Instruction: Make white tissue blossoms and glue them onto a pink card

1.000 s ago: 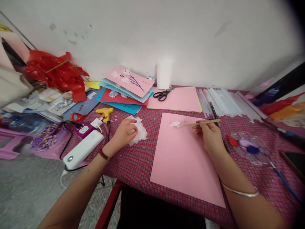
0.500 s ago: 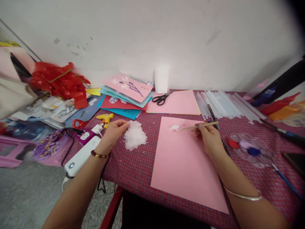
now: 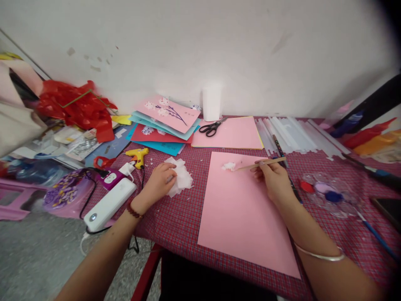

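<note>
My left hand rests at the left side of a small pile of white tissue paper, its fingers curled over the edge and its fingertips partly hidden. In a pinch, my right hand holds a thin wooden stick above a large pink sheet. The stick's tip reaches a small white tissue clump near the top of that sheet. Whether the tip presses on the clump or only meets its edge I cannot tell.
Behind lie black scissors on pink paper, beside decorated cards. A yellow glue gun, a purple socket and a white power bank sit left. At right are glue sticks, a dark pen and a paint palette.
My left hand drew back leftward from the tissue pile, fingers pinched at its edge, then came back over it. My right hand keeps the stick at the white clump. The view shifted slightly.
</note>
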A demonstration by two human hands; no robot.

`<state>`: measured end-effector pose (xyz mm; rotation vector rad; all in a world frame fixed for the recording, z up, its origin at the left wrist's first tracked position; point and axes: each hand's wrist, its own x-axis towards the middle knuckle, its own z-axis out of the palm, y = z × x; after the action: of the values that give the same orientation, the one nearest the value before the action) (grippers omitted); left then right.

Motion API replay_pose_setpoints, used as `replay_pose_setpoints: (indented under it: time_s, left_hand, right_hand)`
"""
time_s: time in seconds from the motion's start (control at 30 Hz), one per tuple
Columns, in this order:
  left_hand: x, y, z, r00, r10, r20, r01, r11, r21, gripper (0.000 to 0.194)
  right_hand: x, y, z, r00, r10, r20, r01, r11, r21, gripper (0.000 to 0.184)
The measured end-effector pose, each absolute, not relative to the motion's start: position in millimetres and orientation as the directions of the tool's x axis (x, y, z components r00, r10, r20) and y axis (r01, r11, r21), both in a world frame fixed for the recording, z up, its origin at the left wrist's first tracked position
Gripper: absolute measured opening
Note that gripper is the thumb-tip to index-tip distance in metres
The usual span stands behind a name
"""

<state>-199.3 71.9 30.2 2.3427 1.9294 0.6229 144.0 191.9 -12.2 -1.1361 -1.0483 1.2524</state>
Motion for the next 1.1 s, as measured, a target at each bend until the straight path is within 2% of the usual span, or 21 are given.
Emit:
replay_pose_setpoints:
  time_s: [0.17, 0.27, 0.37, 0.47, 0.5, 0.57, 0.63, 0.67, 0.73, 0.83, 0.93, 1.0, 1.1]
  left_hand:
    - [-205, 81, 38, -0.073, 0.921, 0.382, 0.87, -0.129, 0.476, 0.014]
    - [-208, 83, 44, -0.155, 0.893, 0.423, 0.85, -0.098, 0.517, 0.017]
    - [-207, 82, 47, -0.158, 0.816, 0.556, 0.892, -0.124, 0.435, 0.015]
    - [-204, 77, 45, 0.001, 0.775, 0.632, 0.948, -0.202, 0.246, 0.012]
    - [-203, 74, 43, 0.092, 0.793, 0.603, 0.957, -0.236, 0.165, 0.013]
    - [-203, 67, 38, 0.277, 0.852, 0.444, 0.945, -0.324, 0.033, 0.017]
    - [-204, 60, 34, 0.366, 0.885, 0.288, 0.923, -0.384, 0.006, 0.02]
    - [-206, 56, 32, 0.361, 0.894, 0.264, 0.923, -0.384, 0.036, 0.022]
    - [-209, 51, 31, 0.255, 0.909, 0.329, 0.933, -0.321, 0.162, 0.022]
    - [-211, 52, 34, -0.076, 0.908, 0.413, 0.891, -0.124, 0.437, 0.019]
    - [-210, 62, 37, -0.331, 0.903, 0.274, 0.749, 0.074, 0.659, 0.016]
    - [-209, 69, 35, -0.358, 0.919, 0.164, 0.696, 0.146, 0.703, 0.019]
    - [-209, 75, 27, -0.305, 0.95, 0.071, 0.773, 0.203, 0.601, 0.027]
  right_hand:
    - [144, 191, -10, 0.048, 0.998, -0.036, -0.149, -0.028, -0.988, 0.021]
    - [144, 191, -9, 0.043, 0.998, -0.044, -0.151, -0.037, -0.988, 0.021]
    - [144, 191, -9, 0.047, 0.998, -0.046, -0.152, -0.039, -0.988, 0.019]
    - [144, 191, -8, 0.049, 0.997, -0.053, -0.153, -0.045, -0.987, 0.019]
    - [144, 190, -8, 0.049, 0.997, -0.053, -0.152, -0.045, -0.987, 0.02]
    - [143, 190, -8, 0.047, 0.998, -0.044, -0.146, -0.037, -0.989, 0.021]
    - [143, 190, -8, 0.041, 0.999, -0.03, -0.14, -0.024, -0.99, 0.023]
    - [143, 190, -8, 0.039, 0.999, -0.027, -0.137, -0.021, -0.99, 0.024]
    - [143, 190, -9, 0.033, 0.999, -0.026, -0.128, -0.022, -0.991, 0.023]
    - [144, 191, -12, 0.029, 0.999, -0.026, -0.114, -0.023, -0.993, 0.02]
    - [145, 193, -15, 0.032, 0.999, -0.02, -0.096, -0.017, -0.995, 0.018]
    - [146, 193, -16, 0.036, 0.999, -0.015, -0.087, -0.012, -0.996, 0.019]
    - [146, 193, -16, 0.04, 0.999, -0.013, -0.088, -0.01, -0.996, 0.019]
